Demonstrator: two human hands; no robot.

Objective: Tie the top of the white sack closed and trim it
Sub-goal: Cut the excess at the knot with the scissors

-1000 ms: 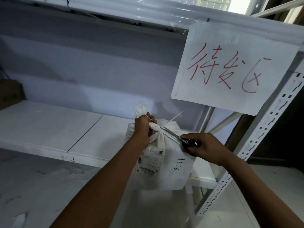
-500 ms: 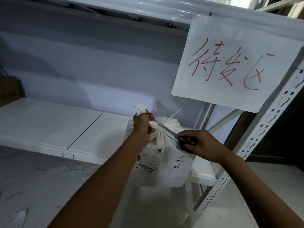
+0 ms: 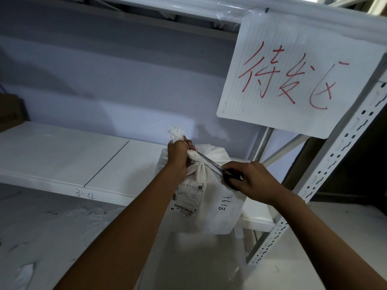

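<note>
In the lower centre of the frame, a white sack [image 3: 211, 218] stands at the front edge of a white shelf [image 3: 62, 155], near the shelf's right end. It sits between the person's 2 hands, with its gathered neck at the top. A printed label [image 3: 186, 198] with barcodes is stuck on its front, and the number 4618 is handwritten sideways just right of the label.

The left hand [image 3: 178, 155] reaches in from the lower left. Its fingers are curled tightly around the sack's bunched neck, and a frayed tuft [image 3: 176, 132] of the sack's top sticks out above the fist.

The right hand [image 3: 253, 181] comes in from the lower right, just right of the neck. Its fingers are curled around the black handles of a pair of scissors [image 3: 211, 162]. The thin blades point up and left, lying across the cinched neck and ending just below the left hand. The blades look almost closed. Whether they are cutting anything is too fine to tell.

In the upper right, a lined paper sign [image 3: 293, 76] with red handwriting hangs from the shelf above. A perforated white metal post [image 3: 345, 153] runs diagonally down the right side.
</note>
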